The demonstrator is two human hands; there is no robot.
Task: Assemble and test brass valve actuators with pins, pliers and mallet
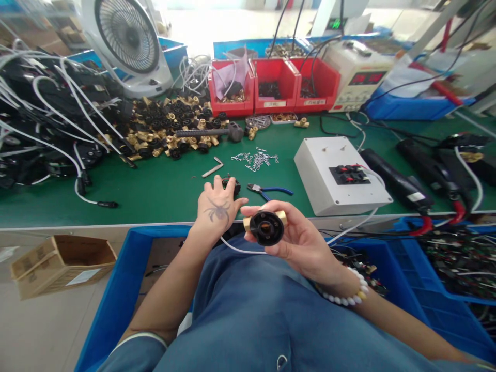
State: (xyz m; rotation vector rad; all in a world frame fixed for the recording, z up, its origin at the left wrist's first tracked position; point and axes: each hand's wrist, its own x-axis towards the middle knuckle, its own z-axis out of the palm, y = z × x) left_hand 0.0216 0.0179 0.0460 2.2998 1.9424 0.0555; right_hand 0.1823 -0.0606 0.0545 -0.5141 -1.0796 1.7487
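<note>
My right hand (pixel 298 240) is closed around a brass fitting with a round black cap (pixel 266 226), held face-up near the table's front edge; a white wire trails from it toward my lap. My left hand (pixel 217 206) lies on the green mat with its fingers curled over a small black part (pixel 231 183). Blue-handled pliers (pixel 267 190) lie just beyond my hands. A scatter of small metal clips (pixel 256 158) and a bent metal key (pixel 214 168) sit further back on the mat.
A heap of black-and-brass fittings (pixel 170 129) and a hammer (pixel 217 132) lie at the back left, beside wired black parts (pixel 46 119) and a fan (pixel 126 41). Red bins (pixel 275 88), a power supply (pixel 358 75), a white switch box (pixel 341 175). Blue crates (pixel 418 289) below.
</note>
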